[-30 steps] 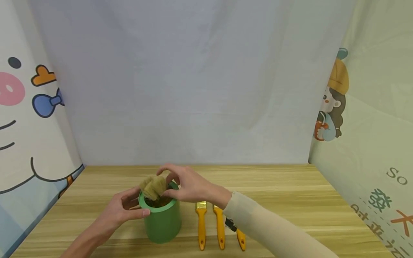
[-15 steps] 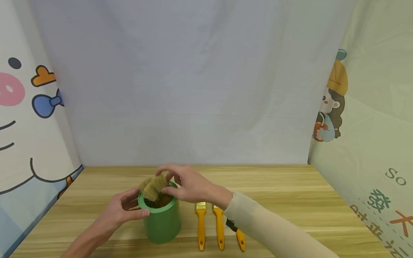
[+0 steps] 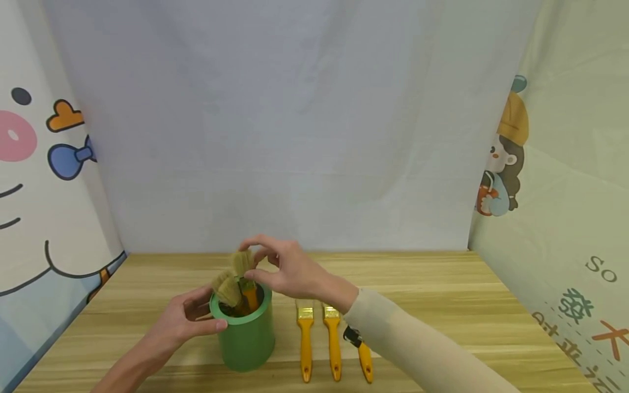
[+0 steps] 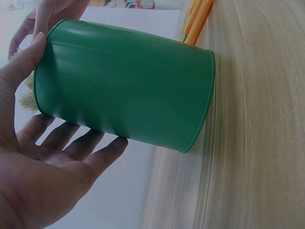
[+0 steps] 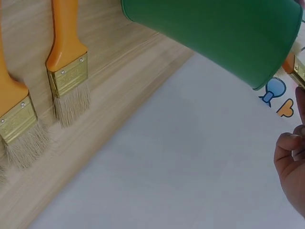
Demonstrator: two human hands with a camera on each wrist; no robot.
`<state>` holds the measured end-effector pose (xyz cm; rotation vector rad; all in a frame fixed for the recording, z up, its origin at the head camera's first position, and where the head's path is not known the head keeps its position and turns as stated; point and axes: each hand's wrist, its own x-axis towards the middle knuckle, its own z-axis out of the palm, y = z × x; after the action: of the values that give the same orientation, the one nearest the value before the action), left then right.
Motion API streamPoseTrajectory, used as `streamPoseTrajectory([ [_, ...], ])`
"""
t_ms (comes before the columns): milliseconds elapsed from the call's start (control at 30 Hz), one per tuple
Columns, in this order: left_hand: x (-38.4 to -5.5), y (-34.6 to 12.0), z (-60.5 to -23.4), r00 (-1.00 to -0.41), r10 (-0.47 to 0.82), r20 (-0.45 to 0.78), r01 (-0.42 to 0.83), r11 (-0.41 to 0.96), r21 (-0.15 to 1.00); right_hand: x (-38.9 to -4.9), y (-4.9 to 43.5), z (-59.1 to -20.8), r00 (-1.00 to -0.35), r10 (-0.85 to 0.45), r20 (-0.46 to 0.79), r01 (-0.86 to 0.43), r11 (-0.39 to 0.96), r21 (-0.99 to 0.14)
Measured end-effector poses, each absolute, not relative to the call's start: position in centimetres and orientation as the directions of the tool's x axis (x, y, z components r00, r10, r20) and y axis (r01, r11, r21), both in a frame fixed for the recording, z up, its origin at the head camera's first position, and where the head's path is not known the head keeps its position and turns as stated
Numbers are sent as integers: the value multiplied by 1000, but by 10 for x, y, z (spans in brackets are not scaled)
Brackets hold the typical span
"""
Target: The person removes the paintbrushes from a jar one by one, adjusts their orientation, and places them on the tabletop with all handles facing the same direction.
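A green cylindrical pot (image 3: 248, 346) stands on the wooden table in front of me. My left hand (image 3: 179, 325) holds it near the rim, thumb on one side and fingers on the other, as the left wrist view shows. Over the opening, my right hand (image 3: 297, 273) pinches a paintbrush (image 3: 250, 299) near its bristles; the orange handle points down into the pot. In the right wrist view the brush's metal band (image 5: 299, 69) shows beside the fingers. Another brush head's pale bristles (image 3: 227, 289) stick out at the pot's left. The handles' lower ends are hidden inside.
Three orange-handled paintbrushes lie in a row right of the pot: a left one (image 3: 306, 344), a middle one (image 3: 334, 344) and a right one (image 3: 366, 363), partly under my right forearm. A pale cloth backdrop (image 3: 295, 136) closes off the table's far edge (image 3: 393, 252).
My right hand has risen slightly, lifting one paintbrush apart from the other bristles so part of its orange handle shows above the rim. My left hand stays on the pot.
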<state>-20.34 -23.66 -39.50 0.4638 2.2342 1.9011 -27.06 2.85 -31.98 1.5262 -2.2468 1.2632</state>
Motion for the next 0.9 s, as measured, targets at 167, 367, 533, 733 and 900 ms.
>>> streamPoseTrajectory([
  [167,-203,-237,-395,-937,342,75,130,140,982,-272,29,-312,-453,-664,595,-841,97,-532],
  [367,-204,-237,-396,-940,335,71,126,148,981,-271,30,-302,-447,-634,631,-858,106,-502],
  [533,-205,-237,-397,-942,329,69,126,154,980,-271,31,-293,-452,-616,646,-855,93,-510],
  [733,-204,-237,-397,-943,329,57,114,159,981,-272,34,-285,-454,-592,666,-856,82,-511],
  [900,-205,-237,-397,-943,328,60,119,162,980,-274,37,-276,-459,-567,684,-856,77,-511],
])
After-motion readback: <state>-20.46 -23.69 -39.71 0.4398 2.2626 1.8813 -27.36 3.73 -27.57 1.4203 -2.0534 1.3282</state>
